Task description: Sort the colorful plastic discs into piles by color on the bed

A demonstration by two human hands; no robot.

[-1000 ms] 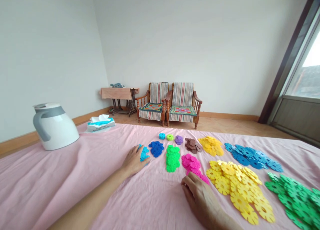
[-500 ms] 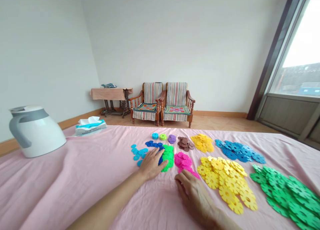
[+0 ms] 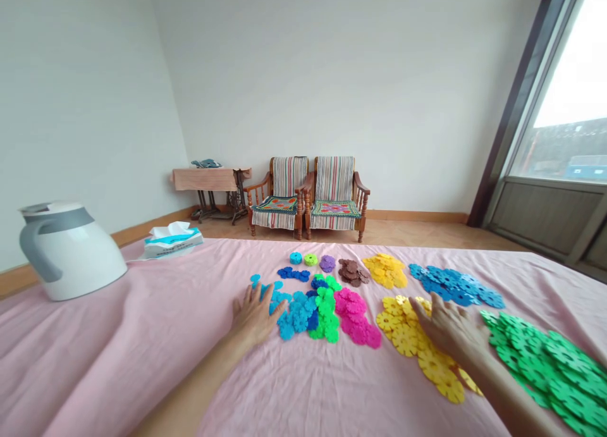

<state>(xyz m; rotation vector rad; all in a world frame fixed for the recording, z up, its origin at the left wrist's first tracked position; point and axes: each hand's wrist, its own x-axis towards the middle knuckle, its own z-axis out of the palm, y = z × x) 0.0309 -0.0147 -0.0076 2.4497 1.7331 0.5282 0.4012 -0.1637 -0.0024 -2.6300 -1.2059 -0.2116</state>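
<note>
My left hand (image 3: 257,313) lies with spread fingers on the light blue discs (image 3: 296,313) at their left side. My right hand (image 3: 443,320) rests, fingers apart, over the large yellow discs (image 3: 403,336). Between the hands are bright green discs (image 3: 327,317), dark blue discs (image 3: 294,274) and a pink pile (image 3: 358,320). Behind them sit a small cyan stack (image 3: 295,258), a lime stack (image 3: 311,259), purple discs (image 3: 327,264), brown discs (image 3: 351,272) and orange-yellow discs (image 3: 385,270).
Large blue discs (image 3: 455,285) and large green discs (image 3: 550,361) lie at the right of the pink cloth (image 3: 165,317). A white jug (image 3: 76,253) and a tissue box (image 3: 173,240) stand at the left. Two wooden chairs (image 3: 336,190) are beyond.
My left hand has moved left, off the dark blue and green discs. My right hand has gone from the pink pile rightward to the yellow discs. Light blue discs now lie beside the green ones.
</note>
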